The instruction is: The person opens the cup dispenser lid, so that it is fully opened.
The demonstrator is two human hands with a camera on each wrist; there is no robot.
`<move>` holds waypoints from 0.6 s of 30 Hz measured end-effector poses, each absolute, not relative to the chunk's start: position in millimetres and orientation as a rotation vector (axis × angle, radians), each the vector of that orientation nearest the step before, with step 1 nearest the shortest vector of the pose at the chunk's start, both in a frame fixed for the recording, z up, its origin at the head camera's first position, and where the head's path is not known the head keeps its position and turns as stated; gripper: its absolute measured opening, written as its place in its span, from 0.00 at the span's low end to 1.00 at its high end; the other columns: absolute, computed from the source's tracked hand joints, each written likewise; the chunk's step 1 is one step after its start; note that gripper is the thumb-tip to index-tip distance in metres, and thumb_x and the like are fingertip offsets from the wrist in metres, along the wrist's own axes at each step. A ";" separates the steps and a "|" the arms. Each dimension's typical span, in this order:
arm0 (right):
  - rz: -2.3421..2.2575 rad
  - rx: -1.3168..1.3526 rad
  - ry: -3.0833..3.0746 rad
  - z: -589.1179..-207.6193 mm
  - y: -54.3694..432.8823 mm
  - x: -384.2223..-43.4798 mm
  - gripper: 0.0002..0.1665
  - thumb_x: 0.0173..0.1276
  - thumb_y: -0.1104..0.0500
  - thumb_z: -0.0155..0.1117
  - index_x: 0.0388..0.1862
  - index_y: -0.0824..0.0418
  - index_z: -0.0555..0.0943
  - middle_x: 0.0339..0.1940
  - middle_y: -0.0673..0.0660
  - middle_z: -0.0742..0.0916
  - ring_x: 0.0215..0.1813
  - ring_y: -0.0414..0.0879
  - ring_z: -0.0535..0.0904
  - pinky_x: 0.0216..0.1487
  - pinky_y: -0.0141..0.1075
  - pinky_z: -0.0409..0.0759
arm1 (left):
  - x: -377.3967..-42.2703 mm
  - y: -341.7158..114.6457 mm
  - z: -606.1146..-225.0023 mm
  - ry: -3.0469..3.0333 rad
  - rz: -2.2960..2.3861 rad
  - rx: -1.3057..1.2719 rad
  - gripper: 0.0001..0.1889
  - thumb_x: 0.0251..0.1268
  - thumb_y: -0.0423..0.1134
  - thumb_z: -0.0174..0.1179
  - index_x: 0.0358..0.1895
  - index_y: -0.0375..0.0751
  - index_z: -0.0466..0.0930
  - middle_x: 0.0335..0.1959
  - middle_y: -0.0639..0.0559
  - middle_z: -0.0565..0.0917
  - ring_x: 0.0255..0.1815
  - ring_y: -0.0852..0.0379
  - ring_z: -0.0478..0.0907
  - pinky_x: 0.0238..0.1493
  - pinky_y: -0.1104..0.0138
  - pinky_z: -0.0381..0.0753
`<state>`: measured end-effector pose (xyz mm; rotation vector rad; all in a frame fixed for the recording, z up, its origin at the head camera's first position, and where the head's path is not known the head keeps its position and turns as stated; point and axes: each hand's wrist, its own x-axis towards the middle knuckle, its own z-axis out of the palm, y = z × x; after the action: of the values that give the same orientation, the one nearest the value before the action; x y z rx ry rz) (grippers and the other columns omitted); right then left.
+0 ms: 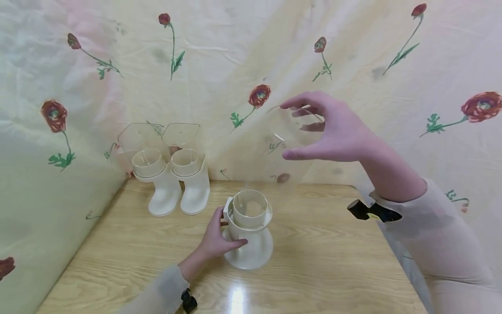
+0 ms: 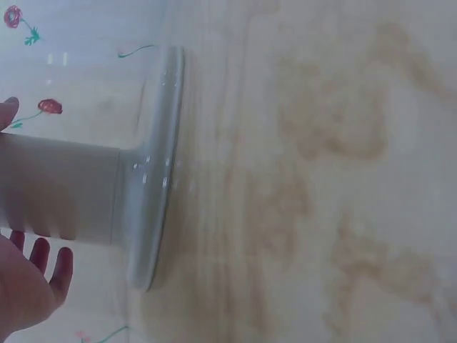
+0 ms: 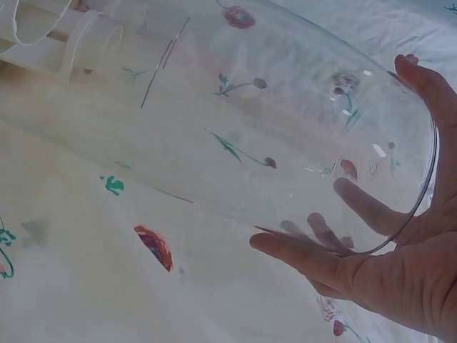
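Observation:
My right hand (image 1: 329,126) is raised over the right half of the table. It grips a large clear tube (image 3: 235,164) by its rounded rim, thumb and fingers spread round it. The tube slants down to the left, its outline faint in the head view. Lower down, my left hand (image 1: 213,237) wraps round the column of a white stand (image 2: 64,189). This stand has a wide round base (image 1: 251,257) and a ring-shaped cup (image 1: 251,209) on top. In the left wrist view, several fingertips show along one side of the column.
At the back left stand two white holders (image 1: 162,192), each with a round cup and a clear, see-through panel (image 1: 182,135) rising behind it. Flowered cloth (image 1: 219,52) hangs behind and beside the wooden table (image 1: 321,261). The table's right edge slopes near my right sleeve.

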<state>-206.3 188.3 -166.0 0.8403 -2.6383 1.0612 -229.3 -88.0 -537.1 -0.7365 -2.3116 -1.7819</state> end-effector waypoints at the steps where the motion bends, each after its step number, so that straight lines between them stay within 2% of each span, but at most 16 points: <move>1: 1.066 0.831 -2.631 -164.9 189.8 -205.5 0.47 0.49 0.59 0.91 0.70 0.50 0.79 0.68 0.45 0.81 0.67 0.43 0.78 0.64 0.33 0.86 | -228.0 -87.2 -538.1 -2.308 -1.781 -0.712 0.56 0.41 0.43 0.88 0.76 0.44 0.64 0.67 0.47 0.77 0.64 0.55 0.74 0.60 0.59 0.84; 4: 1.070 0.820 -2.609 -163.2 194.7 -204.5 0.46 0.49 0.61 0.90 0.69 0.52 0.80 0.67 0.46 0.82 0.66 0.44 0.80 0.62 0.29 0.86 | -229.8 -88.2 -541.1 -2.304 -1.781 -0.688 0.52 0.41 0.41 0.88 0.74 0.44 0.68 0.63 0.47 0.79 0.60 0.57 0.75 0.57 0.60 0.86; 8: 1.039 0.795 -2.616 -164.8 202.1 -205.4 0.44 0.49 0.60 0.90 0.67 0.52 0.81 0.66 0.47 0.82 0.63 0.42 0.80 0.60 0.26 0.85 | -240.3 -96.6 -543.1 -2.336 -1.799 -0.735 0.46 0.44 0.39 0.86 0.70 0.43 0.72 0.62 0.46 0.81 0.59 0.56 0.76 0.60 0.57 0.87; 11: 0.998 0.768 -2.628 -167.2 208.4 -207.7 0.45 0.49 0.58 0.91 0.67 0.52 0.82 0.66 0.47 0.81 0.62 0.40 0.80 0.58 0.23 0.84 | -250.2 -104.3 -541.0 -2.343 -1.847 -0.812 0.44 0.49 0.35 0.83 0.72 0.41 0.72 0.65 0.42 0.81 0.63 0.50 0.78 0.63 0.56 0.87; 15: 0.952 0.728 -2.633 -171.1 217.9 -211.0 0.46 0.48 0.57 0.92 0.68 0.52 0.82 0.66 0.49 0.80 0.61 0.38 0.79 0.57 0.19 0.83 | -257.8 -111.8 -536.1 -2.317 -1.982 -0.860 0.46 0.55 0.29 0.79 0.78 0.38 0.66 0.73 0.36 0.78 0.72 0.39 0.77 0.71 0.54 0.83; 18: 0.922 0.696 -2.645 -174.6 224.6 -212.9 0.46 0.48 0.56 0.92 0.68 0.52 0.82 0.66 0.50 0.78 0.62 0.40 0.79 0.57 0.17 0.82 | -255.0 -113.0 -533.8 -2.305 -2.026 -0.784 0.43 0.55 0.27 0.78 0.75 0.36 0.67 0.72 0.35 0.78 0.73 0.38 0.76 0.74 0.54 0.81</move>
<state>-212.9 224.6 -174.6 0.6961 -2.6450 0.9216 -255.0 -113.0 -533.8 -0.7844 -2.3046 -2.0260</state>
